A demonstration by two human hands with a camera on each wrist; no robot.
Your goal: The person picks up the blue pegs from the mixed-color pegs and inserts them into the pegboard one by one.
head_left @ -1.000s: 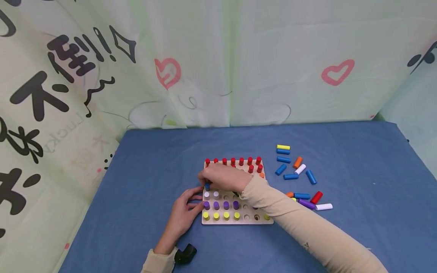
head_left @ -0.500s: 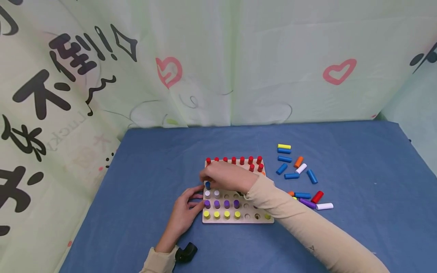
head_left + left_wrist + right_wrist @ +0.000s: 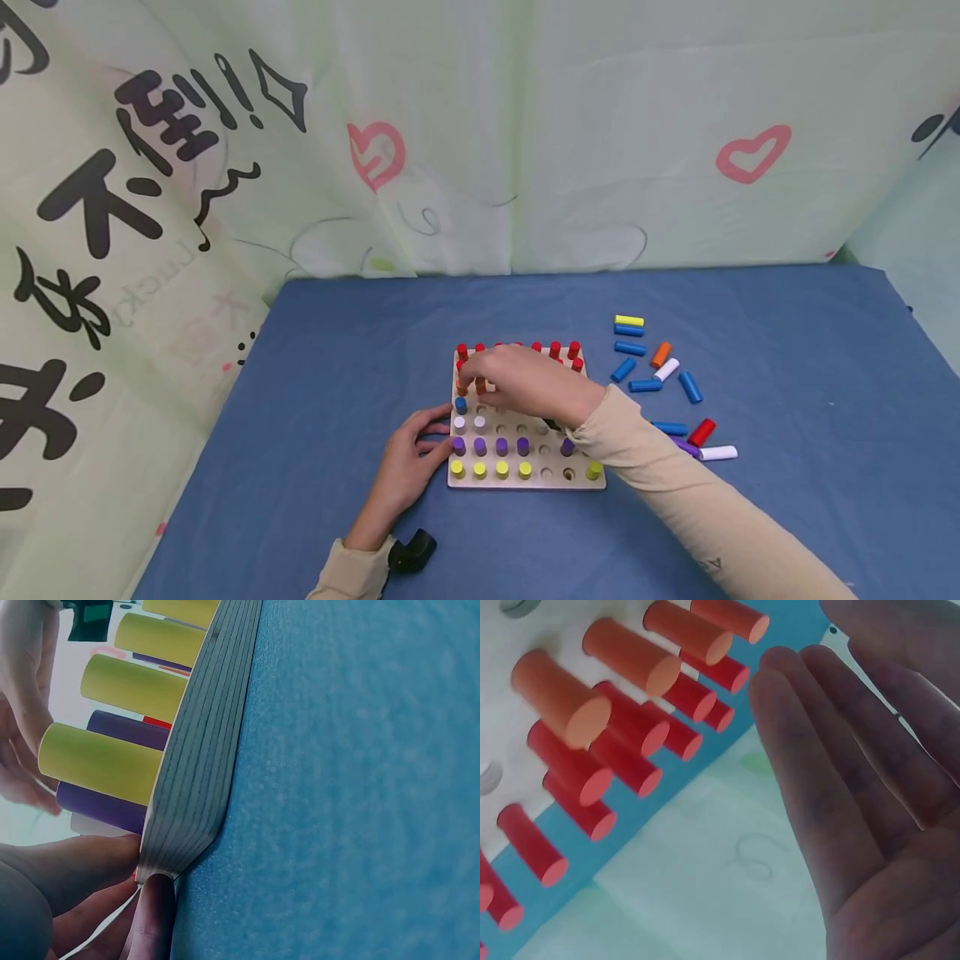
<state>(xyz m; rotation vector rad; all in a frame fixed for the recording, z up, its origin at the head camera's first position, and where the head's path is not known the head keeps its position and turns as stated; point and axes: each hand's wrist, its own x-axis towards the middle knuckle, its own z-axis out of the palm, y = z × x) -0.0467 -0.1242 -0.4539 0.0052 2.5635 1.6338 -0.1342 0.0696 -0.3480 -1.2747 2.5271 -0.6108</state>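
A wooden pegboard [image 3: 536,483] bears rows of red, orange, blue, white, purple and yellow pegs. My left hand [image 3: 405,462] rests against its left edge; the thumb [image 3: 97,859] and a finger touch the board at one corner in the left wrist view. Over the upper rows is my right hand [image 3: 528,379], partly hiding the red and orange pegs. Its fingers [image 3: 802,765] look straight and hold nothing in the right wrist view. A blue peg [image 3: 461,406] stands in the left end hole of its row, just below the right hand's fingertips.
Loose pegs lie right of the board: several blue ones [image 3: 645,386], an orange peg [image 3: 661,355], a white peg [image 3: 717,452], a red peg [image 3: 702,432] and a yellow peg [image 3: 628,320]. The right sleeve [image 3: 667,462] covers part of the lower group. A curtain [image 3: 570,167] hangs behind the table.
My right hand has let go of the blue peg, which stays upright in the board, and has moved up and to the right. The left hand stays at the board's edge.
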